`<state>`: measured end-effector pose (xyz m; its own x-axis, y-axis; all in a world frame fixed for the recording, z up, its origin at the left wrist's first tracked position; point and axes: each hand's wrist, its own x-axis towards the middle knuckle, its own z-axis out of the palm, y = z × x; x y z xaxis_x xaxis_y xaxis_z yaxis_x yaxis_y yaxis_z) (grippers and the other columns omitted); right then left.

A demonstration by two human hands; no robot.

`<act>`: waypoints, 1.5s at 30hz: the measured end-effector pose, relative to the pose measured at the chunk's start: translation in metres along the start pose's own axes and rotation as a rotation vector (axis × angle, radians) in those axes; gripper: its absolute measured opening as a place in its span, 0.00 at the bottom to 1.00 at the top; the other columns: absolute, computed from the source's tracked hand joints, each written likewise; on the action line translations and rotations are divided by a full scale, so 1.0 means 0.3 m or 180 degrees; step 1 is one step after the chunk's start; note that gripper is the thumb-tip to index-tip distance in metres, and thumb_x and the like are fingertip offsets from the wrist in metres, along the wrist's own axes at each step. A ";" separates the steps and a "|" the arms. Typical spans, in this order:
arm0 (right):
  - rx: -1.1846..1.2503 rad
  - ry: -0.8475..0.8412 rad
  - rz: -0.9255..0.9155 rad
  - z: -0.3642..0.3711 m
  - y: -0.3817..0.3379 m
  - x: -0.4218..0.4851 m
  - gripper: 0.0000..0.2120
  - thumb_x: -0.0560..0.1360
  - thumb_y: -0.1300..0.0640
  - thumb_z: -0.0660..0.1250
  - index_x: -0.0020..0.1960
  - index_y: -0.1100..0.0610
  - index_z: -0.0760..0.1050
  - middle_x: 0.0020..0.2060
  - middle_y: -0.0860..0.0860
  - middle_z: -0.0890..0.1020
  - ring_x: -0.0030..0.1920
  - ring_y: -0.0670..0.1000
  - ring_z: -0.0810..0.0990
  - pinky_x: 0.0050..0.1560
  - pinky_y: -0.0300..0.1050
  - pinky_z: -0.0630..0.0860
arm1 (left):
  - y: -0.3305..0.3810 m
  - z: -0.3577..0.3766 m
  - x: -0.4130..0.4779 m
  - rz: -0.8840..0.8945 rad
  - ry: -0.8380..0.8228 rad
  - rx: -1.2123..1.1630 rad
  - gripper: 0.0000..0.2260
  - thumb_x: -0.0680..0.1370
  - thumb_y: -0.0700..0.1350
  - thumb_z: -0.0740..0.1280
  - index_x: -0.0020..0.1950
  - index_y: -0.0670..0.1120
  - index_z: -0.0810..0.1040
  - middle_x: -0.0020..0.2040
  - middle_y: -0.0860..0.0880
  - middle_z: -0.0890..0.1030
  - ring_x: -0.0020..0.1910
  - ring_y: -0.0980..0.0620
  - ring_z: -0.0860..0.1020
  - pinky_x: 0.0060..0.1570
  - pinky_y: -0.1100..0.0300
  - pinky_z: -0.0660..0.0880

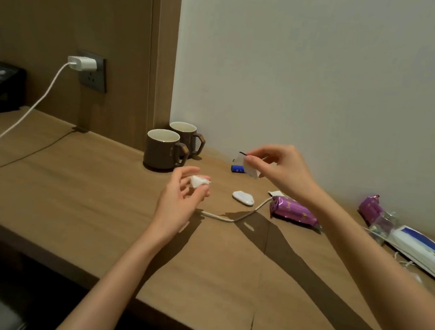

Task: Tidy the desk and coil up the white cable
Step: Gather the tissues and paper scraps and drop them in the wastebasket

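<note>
Basically, main risk is coiling the white braided cable [231, 220] before unplugging. One stretch hangs from the white wall charger [83, 63] and runs off the left edge. Pulling on it live would drag it taut across the wooden desk [72, 189] towards the two brown ceramic mugs [162, 149]. Another stretch lies uncoiled in a loose curve mid-desk, from beneath the left hand [183, 196] to the purple foil packet [295, 213]. Can't confirm both are one run. Left hand's fingers curl around a crumpled white tissue [198, 181]. Right hand [278, 166] pinches a small white paper scrap [248, 168]. Both hands are occupied, so the litter needs dropping first or the cable grab gets fumbled.
</note>
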<state>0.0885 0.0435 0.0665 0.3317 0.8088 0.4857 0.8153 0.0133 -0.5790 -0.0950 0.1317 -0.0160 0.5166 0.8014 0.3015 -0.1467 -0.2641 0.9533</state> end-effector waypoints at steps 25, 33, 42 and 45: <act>0.0628 -0.2093 0.0245 0.614 -0.247 -0.857 0.05 0.76 0.53 0.67 0.51 0.50 0.79 0.43 0.44 0.83 0.41 0.43 0.81 0.43 0.42 0.80 | -0.331 -0.587 -0.824 -0.0720 -0.0809 0.1551 0.09 0.74 0.57 0.66 0.50 0.54 0.78 0.45 0.53 0.81 0.41 0.57 0.80 0.40 0.63 0.76; 0.0904 -0.2233 0.2027 0.999 0.016 -0.961 0.04 0.73 0.61 0.66 0.46 0.55 0.77 0.29 0.51 0.82 0.33 0.57 0.84 0.34 0.48 0.83 | -0.794 -0.605 -0.828 -0.1764 -0.1476 0.2129 0.03 0.76 0.53 0.66 0.49 0.60 0.74 0.53 0.56 0.77 0.50 0.61 0.76 0.48 0.66 0.71; 0.0967 -0.2509 0.2745 1.192 0.150 -1.031 0.18 0.76 0.58 0.64 0.65 0.56 0.73 0.55 0.53 0.81 0.54 0.51 0.81 0.57 0.42 0.77 | -0.967 -0.542 -0.824 -0.2732 -0.1641 0.2264 0.32 0.79 0.50 0.63 0.77 0.48 0.51 0.76 0.44 0.58 0.75 0.46 0.57 0.70 0.58 0.58; 0.0954 -0.2706 0.2444 1.145 0.130 -1.002 0.20 0.77 0.58 0.65 0.69 0.54 0.70 0.63 0.51 0.76 0.62 0.48 0.76 0.57 0.37 0.72 | -0.935 -0.533 -0.815 -0.2646 -0.1625 0.2420 0.30 0.79 0.50 0.62 0.77 0.47 0.53 0.75 0.44 0.61 0.75 0.47 0.59 0.71 0.57 0.60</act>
<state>-0.1426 0.0028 -0.3270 0.1716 0.7948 -0.5821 0.3588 -0.6007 -0.7145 -0.3152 0.0956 -0.3541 0.5136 0.6187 -0.5945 0.8221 -0.1564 0.5474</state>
